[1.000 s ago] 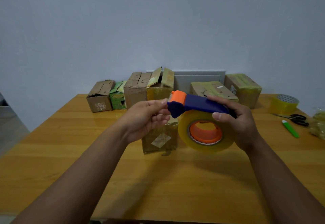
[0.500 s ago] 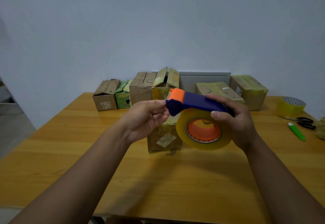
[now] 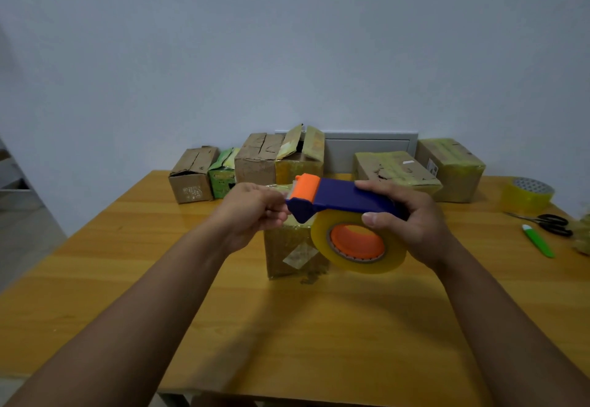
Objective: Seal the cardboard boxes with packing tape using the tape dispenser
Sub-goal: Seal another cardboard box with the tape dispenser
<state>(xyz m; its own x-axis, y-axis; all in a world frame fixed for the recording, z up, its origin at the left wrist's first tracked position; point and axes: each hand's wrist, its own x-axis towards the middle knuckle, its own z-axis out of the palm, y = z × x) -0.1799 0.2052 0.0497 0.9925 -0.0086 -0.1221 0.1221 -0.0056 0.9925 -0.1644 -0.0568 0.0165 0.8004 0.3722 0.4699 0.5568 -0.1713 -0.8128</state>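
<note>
While both hands grip it, the tape dispenser hovers above a box

Left hand: bare, no ring, no glove;
Right hand: bare, short trimmed thumbnail;
Forearms: bare, no sleeves, no watch or band

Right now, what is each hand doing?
Left hand: pinches the tape end at the tape dispenser head.
Right hand: grips the dispenser handle.
</note>
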